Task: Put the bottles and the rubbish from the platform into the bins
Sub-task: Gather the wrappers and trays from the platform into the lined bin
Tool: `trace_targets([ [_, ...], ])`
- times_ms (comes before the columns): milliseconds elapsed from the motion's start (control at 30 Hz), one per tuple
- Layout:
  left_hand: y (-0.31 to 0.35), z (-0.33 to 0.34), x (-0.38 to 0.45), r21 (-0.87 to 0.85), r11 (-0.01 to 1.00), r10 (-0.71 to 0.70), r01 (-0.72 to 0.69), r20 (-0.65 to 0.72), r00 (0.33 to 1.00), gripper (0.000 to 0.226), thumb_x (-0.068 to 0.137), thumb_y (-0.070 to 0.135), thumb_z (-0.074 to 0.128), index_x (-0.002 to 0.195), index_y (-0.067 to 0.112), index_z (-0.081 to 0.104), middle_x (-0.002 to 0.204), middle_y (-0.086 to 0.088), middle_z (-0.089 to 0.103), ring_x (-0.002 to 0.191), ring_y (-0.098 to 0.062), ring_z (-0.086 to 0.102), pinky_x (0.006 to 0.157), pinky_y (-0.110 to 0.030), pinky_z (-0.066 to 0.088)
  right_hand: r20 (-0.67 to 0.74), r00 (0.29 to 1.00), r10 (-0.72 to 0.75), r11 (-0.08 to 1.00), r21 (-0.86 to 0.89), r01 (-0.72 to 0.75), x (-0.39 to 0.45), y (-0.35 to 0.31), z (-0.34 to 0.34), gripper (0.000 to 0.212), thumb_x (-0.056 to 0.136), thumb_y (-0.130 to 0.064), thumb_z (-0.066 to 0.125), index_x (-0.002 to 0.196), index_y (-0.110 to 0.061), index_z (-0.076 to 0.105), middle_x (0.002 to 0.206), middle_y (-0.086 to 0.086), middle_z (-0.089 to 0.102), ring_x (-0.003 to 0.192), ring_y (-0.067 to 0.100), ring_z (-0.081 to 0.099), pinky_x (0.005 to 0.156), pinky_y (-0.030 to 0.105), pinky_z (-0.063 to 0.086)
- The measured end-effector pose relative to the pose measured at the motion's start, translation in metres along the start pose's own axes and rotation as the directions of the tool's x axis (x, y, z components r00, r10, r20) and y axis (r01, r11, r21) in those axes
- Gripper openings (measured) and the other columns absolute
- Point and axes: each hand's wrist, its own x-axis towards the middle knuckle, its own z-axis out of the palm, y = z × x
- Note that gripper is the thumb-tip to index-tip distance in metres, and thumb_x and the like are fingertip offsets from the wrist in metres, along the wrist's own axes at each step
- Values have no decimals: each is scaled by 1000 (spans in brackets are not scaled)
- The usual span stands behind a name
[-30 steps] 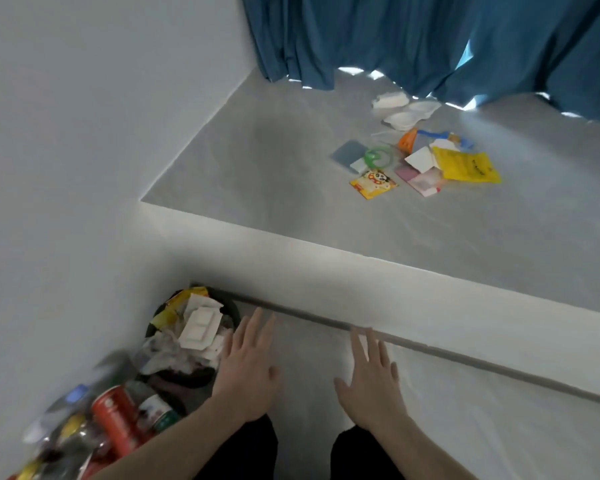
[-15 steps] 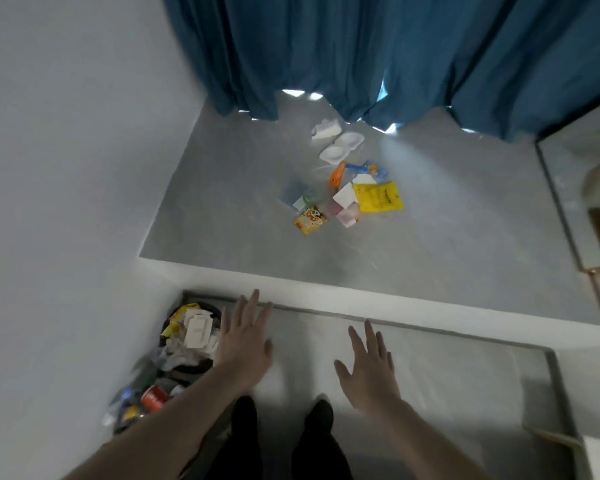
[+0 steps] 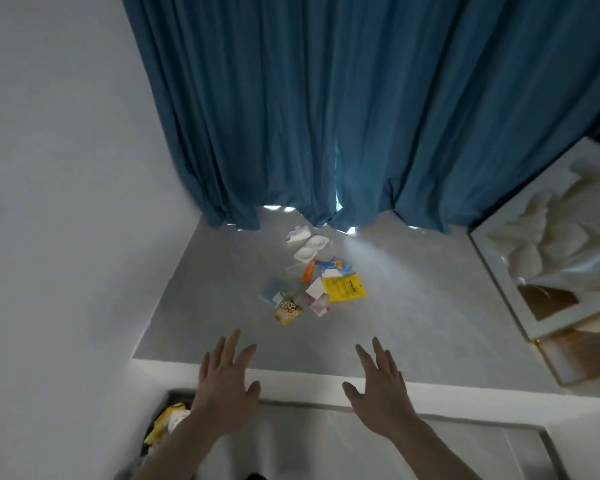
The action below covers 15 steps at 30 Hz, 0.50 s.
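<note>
A small heap of rubbish lies on the grey platform point(image 3: 413, 306): a yellow packet point(image 3: 344, 288), a yellow cartoon wrapper point(image 3: 287, 310), an orange wrapper point(image 3: 308, 270), white plastic trays point(image 3: 309, 248) and several bits of paper. My left hand point(image 3: 224, 389) and my right hand point(image 3: 381, 389) hover with fingers spread over the platform's near edge, short of the heap, holding nothing. A bin point(image 3: 168, 422) stuffed with wrappers shows at the lower left, partly hidden by my left forearm.
Blue curtains point(image 3: 326, 116) hang along the back of the platform. A white wall point(image 3: 56, 202) closes the left side. A framed mirror point(image 3: 551, 271) leans at the right. The floor lies below the platform's white step.
The view has tilted up from the bins towards the curtain. Both hands have risen from floor level to the platform's edge, still spread and holding nothing. The bin of cans has left the view.
</note>
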Motion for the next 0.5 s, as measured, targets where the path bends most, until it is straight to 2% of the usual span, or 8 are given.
trace_targets([
  [267,2,-20,73,-53,999,-9,12,48,999,74,92,48,54,158,39,21,169,4,-13,157,-25,-6,126,-44,7,-1,998,68,998,16,-68,53,2,-28,81,94,-54,54,160,-35,11,167,-6,-17,156,26,-5,125,45,16],
  [500,12,-39,174,-38,997,74,-71,87,993,72,92,48,53,156,40,22,169,4,-10,156,-25,-2,125,-42,9,-36,992,118,993,-2,-118,119,-10,-54,82,94,-54,55,160,-34,12,168,-4,-15,156,27,-3,125,44,17],
])
